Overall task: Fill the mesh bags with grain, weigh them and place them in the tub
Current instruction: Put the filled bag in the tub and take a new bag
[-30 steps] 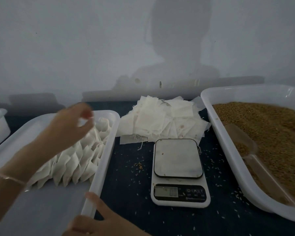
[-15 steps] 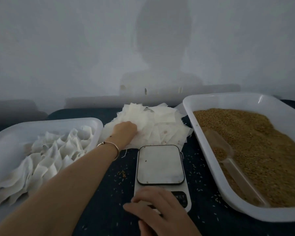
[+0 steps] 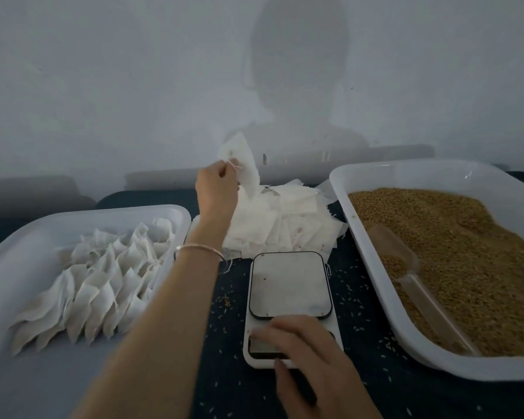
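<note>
Item: one empty mesh bag (image 3: pixel 242 164), pinched between the fingers (image 3: pixel 223 170) of the left hand (image 3: pixel 217 193) and held above the heap of empty bags (image 3: pixel 280 223) at the bench's far edge. Right hand (image 3: pixel 307 349): fingers laid fairly straight over the display end of the scale (image 3: pixel 291 300) (nothing gripped). Filled bags (image 3: pixel 103 273) are stacked in the tub (image 3: pixel 18 252) at the left edge; grain (image 3: pixel 454 252) and scoop (image 3: pixel 406 267) lie in the right tray (image 3: pixel 375 176). Step judged: fetching a bag. Next required: opening it and scooping grain.

Left hand (image 3: pixel 217 189) raised, fingers pinching.
</note>
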Demonstrator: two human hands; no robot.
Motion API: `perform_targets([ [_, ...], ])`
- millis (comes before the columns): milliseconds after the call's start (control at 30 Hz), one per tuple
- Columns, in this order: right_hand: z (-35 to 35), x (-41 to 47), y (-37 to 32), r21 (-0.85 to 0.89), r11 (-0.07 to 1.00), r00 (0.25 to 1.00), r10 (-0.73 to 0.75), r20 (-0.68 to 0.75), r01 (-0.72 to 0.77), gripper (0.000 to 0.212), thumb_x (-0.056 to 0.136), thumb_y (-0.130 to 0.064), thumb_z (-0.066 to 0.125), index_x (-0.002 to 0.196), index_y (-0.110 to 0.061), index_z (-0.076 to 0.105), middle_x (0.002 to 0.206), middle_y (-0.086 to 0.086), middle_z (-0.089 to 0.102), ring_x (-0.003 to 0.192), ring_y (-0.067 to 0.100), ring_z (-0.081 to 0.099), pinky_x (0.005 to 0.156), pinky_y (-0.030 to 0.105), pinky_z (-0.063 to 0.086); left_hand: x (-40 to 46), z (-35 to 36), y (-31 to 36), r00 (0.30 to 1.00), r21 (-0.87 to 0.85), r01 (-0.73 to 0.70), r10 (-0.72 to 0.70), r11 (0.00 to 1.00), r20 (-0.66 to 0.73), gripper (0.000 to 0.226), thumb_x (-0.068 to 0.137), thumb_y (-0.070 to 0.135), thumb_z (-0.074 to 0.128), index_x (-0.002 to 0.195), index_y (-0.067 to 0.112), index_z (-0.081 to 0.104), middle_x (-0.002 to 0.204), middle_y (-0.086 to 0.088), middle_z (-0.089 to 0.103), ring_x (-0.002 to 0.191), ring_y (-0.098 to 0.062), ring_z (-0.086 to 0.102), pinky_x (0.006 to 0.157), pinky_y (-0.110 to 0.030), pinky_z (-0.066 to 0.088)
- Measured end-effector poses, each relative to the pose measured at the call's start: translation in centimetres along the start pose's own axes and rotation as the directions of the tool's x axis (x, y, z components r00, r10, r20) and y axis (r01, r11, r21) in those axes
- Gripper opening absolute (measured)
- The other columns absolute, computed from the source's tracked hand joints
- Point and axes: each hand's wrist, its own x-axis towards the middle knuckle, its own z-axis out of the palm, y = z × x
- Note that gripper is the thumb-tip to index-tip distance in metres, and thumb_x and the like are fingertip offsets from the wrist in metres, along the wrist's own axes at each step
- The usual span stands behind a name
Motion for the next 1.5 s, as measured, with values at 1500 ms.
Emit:
perform_targets([
  [1500,-6.5,2.2,0.9,-0.162,0.982,0.967,-0.052,0.248,0.094,0.008,0.089,-0.031,0.054,0.085,-0.025,0.058,0.113,-0.018,0.061,0.064,-0.007,0.048,0.061,0.000,0.031,-17.3,-5.9,-1.8,0.747,0.025,-0.096,0.055,0.995,0.663,0.022,0.068,0.019,0.075,0.074,0.020,0.054,0.099,-0.004,0.060,0.094,-0.018,0.057,0.103,-0.030,0.040],
])
